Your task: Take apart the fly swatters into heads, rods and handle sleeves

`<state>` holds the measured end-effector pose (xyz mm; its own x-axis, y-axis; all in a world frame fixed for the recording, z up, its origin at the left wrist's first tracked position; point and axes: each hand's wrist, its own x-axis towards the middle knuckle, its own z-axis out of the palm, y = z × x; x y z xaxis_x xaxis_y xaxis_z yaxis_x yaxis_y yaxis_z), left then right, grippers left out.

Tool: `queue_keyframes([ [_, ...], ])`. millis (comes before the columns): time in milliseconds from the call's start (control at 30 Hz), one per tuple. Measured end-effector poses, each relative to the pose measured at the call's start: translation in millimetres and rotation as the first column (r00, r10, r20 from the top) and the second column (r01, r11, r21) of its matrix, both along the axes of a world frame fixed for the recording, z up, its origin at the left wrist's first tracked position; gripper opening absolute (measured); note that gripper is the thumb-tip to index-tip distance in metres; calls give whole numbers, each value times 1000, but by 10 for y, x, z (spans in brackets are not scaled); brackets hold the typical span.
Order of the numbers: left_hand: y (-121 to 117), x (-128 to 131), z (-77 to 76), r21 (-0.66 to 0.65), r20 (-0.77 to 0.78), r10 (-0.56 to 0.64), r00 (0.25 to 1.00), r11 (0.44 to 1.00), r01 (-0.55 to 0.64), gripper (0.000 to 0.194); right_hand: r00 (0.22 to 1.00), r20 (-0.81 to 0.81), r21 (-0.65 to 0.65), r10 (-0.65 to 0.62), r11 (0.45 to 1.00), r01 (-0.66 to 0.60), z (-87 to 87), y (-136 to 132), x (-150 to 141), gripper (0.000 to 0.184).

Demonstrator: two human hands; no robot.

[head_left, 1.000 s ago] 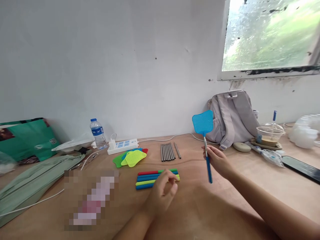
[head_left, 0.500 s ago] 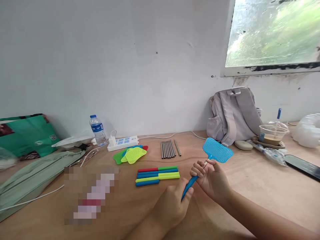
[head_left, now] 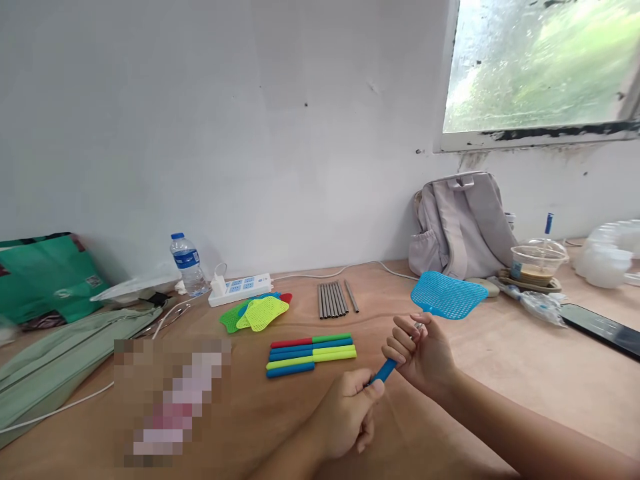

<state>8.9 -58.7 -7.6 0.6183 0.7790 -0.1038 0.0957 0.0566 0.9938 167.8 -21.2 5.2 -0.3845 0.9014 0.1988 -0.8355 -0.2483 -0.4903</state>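
I hold a blue fly swatter [head_left: 449, 295] at a slant over the table, its mesh head up and to the right. My left hand [head_left: 345, 413] is closed round the low end of its blue handle. Higher up, my right hand [head_left: 427, 353] has its fingers curled round the metal shaft just under the head, hiding most of that shaft. Left of my hands lie several coloured handle grips [head_left: 310, 357] in red, green, blue and yellow. Behind them is a row of thin metal tubes [head_left: 333, 300]. Loose mesh swatter heads [head_left: 263, 313] are heaped farther left.
A power strip [head_left: 240, 289] and a water bottle [head_left: 187, 265] stand by the wall. Backpack [head_left: 460, 227], drink cup [head_left: 537, 263] and phone [head_left: 603, 328] are on the right. A green cloth bag [head_left: 60, 367] and a blurred patch occupy the left.
The swatter's head has shifted right and shows broader. My right hand stays at the shaft; my left hand has slid toward the handle's end. The view has turned slightly.
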Motion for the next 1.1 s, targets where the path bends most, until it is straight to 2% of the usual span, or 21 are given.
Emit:
queue_keyframes([
  [100,24,17,-42,-162,220,-116,969,975,154,42,999,-4,61,32,998,-32,52,-14,28,42],
  [167,23,8,-60,-199,281,-177,943,951,238,41,999,6,114,44,993,-45,77,-29,44,43],
  [200,17,-5,-64,-189,267,-187,945,952,241,41,999,19,141,51,989,-53,80,-36,47,43],
  [267,-1,-44,-63,-73,133,-147,980,985,158,40,996,53,176,68,981,-76,55,-45,41,45],
  [300,-13,-67,-55,50,29,-90,996,995,89,40,995,61,178,75,980,-85,28,-46,31,45],
  [333,-24,-90,-43,202,-75,-10,997,979,25,38,995,60,166,80,982,-89,-8,-45,16,46],
  [400,-43,-126,-9,494,-216,159,963,869,-32,32,997,35,110,68,991,-72,-89,-36,-23,48],
  [467,-54,-140,26,675,-259,267,928,737,-23,15,1000,10,40,28,999,-28,-159,-27,-68,49],
  [500,-56,-138,39,731,-271,297,916,683,-5,10,1000,5,7,-3,1000,3,-184,-24,-91,49],
  [567,-53,-121,42,816,-297,359,885,576,40,23,998,13,-48,-69,996,69,-212,-26,-139,48],
  [633,-46,-90,13,879,-339,449,827,465,108,19,992,52,-82,-117,989,121,-218,-41,-191,46],
  [667,-44,-70,-13,894,-365,498,787,423,146,16,987,79,-88,-139,985,145,-215,-53,-218,44],
  [733,-44,-24,-75,893,-427,571,701,388,227,18,976,125,-79,-176,979,187,-201,-82,-269,41],
  [767,-48,3,-106,880,-464,595,656,394,264,22,972,136,-68,-193,977,204,-190,-96,-289,41],
  [833,-62,58,-157,844,-532,622,575,443,302,36,968,133,-56,-213,974,221,-166,-119,-310,40],
  [933,-101,130,-179,766,-623,592,512,595,244,43,981,95,-121,-172,976,183,-151,-120,-289,40],
  [1000,-130,153,-148,701,-649,532,544,696,156,31,991,63,-212,-121,968,132,-167,-98,-255,42],
  [1067,-149,148,-80,647,-628,466,623,758,84,22,997,39,-288,-72,954,80,-194,-70,-224,46],
  [1100,-152,136,-36,626,-605,434,667,777,62,23,998,35,-310,-52,949,60,-207,-60,-213,48],
])
